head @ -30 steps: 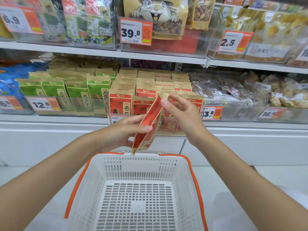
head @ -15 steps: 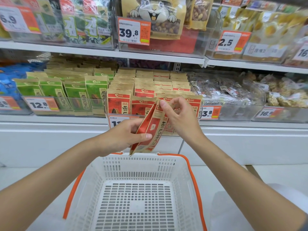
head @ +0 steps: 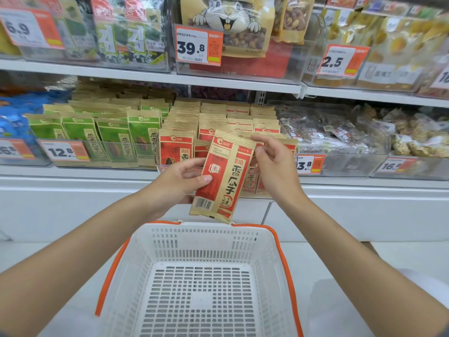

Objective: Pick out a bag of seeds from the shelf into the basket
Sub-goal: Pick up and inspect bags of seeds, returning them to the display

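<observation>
Seed bag [head: 223,175] pinched by left hand [head: 179,183], right hand [head: 277,171] | basket [head: 170,246] front cut off

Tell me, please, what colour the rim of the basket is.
Orange rim on a white basket; the head view shows it best.

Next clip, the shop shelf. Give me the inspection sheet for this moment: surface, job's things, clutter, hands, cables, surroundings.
Surface: white shelf, stocked in clear bins with price tags.
Job's things: seed bag, red, held slightly tilted above the far rim of the basket, not yet in it; more red bags stand on the shelf.
Clutter: green bags left of the red ones; clear snack packs to their right.
Hands: left hand grips the bag's left edge, thumb on its front; right hand pinches its top right corner.
Cables: nothing seen.
Surroundings: upper shelf with more snacks; pale floor.
</observation>
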Demonstrator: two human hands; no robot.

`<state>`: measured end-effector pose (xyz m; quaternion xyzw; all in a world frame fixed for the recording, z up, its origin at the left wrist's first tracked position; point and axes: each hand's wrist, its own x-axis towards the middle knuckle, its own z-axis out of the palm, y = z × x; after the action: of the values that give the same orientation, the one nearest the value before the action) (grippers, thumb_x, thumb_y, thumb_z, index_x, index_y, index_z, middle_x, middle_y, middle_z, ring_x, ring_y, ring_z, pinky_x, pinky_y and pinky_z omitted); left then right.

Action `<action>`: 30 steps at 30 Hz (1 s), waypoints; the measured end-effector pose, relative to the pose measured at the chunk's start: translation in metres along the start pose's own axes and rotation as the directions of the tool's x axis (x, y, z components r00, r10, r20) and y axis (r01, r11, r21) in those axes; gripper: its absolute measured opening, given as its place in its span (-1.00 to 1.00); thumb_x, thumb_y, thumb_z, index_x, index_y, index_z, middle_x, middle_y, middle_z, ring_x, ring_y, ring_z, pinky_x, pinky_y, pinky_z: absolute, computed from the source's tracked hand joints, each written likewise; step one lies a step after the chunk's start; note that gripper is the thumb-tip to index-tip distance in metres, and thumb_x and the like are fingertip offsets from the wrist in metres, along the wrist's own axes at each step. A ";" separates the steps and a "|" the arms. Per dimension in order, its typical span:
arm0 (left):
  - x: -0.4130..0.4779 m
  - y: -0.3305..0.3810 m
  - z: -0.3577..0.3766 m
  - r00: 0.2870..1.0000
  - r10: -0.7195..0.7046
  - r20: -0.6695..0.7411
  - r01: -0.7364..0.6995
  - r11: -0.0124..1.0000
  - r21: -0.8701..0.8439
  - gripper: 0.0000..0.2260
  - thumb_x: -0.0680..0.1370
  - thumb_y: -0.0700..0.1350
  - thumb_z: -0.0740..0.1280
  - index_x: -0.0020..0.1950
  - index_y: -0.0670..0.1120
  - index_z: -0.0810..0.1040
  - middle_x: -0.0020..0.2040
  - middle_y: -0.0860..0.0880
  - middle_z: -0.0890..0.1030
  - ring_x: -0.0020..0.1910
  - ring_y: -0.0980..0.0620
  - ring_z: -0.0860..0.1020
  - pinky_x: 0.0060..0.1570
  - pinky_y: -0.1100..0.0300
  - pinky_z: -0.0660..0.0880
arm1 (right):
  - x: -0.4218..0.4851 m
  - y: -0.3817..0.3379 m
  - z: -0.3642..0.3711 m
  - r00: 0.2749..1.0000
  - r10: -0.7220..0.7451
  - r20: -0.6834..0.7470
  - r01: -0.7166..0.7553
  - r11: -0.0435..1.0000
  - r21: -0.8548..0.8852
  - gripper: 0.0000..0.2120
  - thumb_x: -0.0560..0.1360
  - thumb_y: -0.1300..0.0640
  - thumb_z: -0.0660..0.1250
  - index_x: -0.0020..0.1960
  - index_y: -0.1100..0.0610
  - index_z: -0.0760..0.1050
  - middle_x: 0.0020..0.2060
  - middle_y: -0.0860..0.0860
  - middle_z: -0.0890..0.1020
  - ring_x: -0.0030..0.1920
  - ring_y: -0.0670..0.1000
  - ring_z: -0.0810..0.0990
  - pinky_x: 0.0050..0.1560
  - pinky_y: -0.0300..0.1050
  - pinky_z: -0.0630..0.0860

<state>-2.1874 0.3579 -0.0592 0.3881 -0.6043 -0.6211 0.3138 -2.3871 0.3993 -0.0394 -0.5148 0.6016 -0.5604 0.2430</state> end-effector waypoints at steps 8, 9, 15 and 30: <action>0.003 0.009 0.001 0.970 0.075 -0.231 -0.141 0.949 -0.283 -0.61 0.57 -0.19 0.37 0.40 -0.11 0.45 0.13 -0.18 0.68 0.08 -0.16 0.67 0.02 -0.17 0.63 | -0.014 0.006 0.014 0.937 0.076 0.342 -0.026 0.989 -0.148 -0.34 0.46 -0.14 0.45 0.48 -0.07 0.29 0.08 -0.15 0.63 0.07 -0.18 0.62 0.11 -0.11 0.56; 0.004 0.008 0.000 0.966 0.079 -0.245 -0.153 0.942 -0.300 -0.60 0.56 -0.18 0.37 0.40 -0.12 0.44 0.12 -0.17 0.69 0.09 -0.16 0.67 0.02 -0.14 0.63 | -0.019 0.008 0.019 0.925 0.062 0.374 0.002 0.986 -0.168 -0.33 0.41 -0.15 0.50 0.44 -0.10 0.32 0.09 -0.19 0.64 0.07 -0.23 0.61 0.14 -0.14 0.55; 0.000 0.007 -0.001 0.966 0.085 -0.245 -0.152 0.951 -0.268 -0.47 0.44 -0.07 0.44 0.40 -0.11 0.46 0.15 -0.19 0.67 0.05 -0.15 0.69 -0.05 -0.09 0.66 | -0.022 0.009 0.029 0.942 0.096 0.321 -0.025 0.976 -0.218 -0.45 0.38 0.01 0.57 0.26 -0.02 0.39 0.07 -0.12 0.66 0.06 -0.13 0.64 0.17 -0.03 0.57; 0.004 0.010 -0.007 0.934 0.103 -0.343 -0.148 0.983 -0.107 -0.67 0.62 -0.12 0.33 0.39 -0.03 0.50 0.09 -0.06 0.70 0.02 0.00 0.70 -0.16 0.09 0.66 | -0.004 -0.005 -0.007 0.805 0.080 0.588 -0.194 0.972 0.133 -0.58 0.57 0.37 0.27 0.33 0.01 0.48 -0.04 0.12 0.72 -0.14 -0.01 0.66 -0.07 -0.21 0.61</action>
<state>-2.1839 0.3502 -0.0495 0.4276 -0.5234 -0.5626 0.4761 -2.3904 0.4064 -0.0339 -0.5906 0.4798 -0.4118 0.5014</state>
